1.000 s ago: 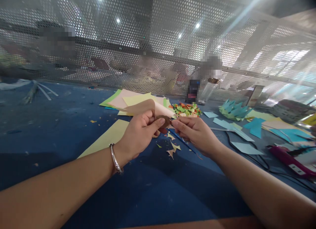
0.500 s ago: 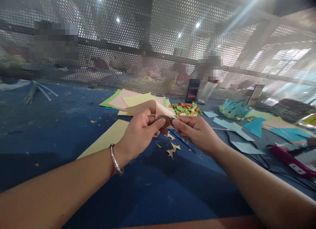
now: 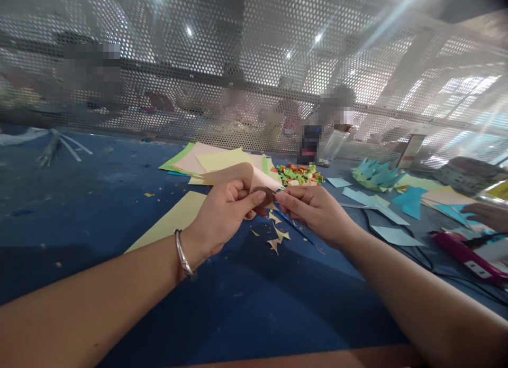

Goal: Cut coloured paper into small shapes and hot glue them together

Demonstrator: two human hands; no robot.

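My left hand [image 3: 218,214], with a silver bangle on its wrist, is closed on a curled pale pink sheet of paper [image 3: 260,178]. The thumb lies on a shaded brownish part of it, and the sheet bends up over the fingers. At the sheet's right edge, my right hand [image 3: 311,209] pinches thumb against forefinger. Its fingertips meet the paper's edge; any small thing between them is hidden. Below both hands, cut paper scraps [image 3: 281,235] and a thin blue stick [image 3: 296,226] lie on the blue table [image 3: 254,315].
Behind the hands lie stacked coloured sheets [image 3: 220,159] and a heap of small paper pieces [image 3: 299,175]. To the right are light blue paper pieces [image 3: 397,237], a folded paper form [image 3: 375,175] and a purple power strip [image 3: 472,262] with cables. Another person's hand [image 3: 488,214] reaches in there.
Another person's hand has come in at the right edge over the blue papers. My two hands have hardly moved and keep the same grip.
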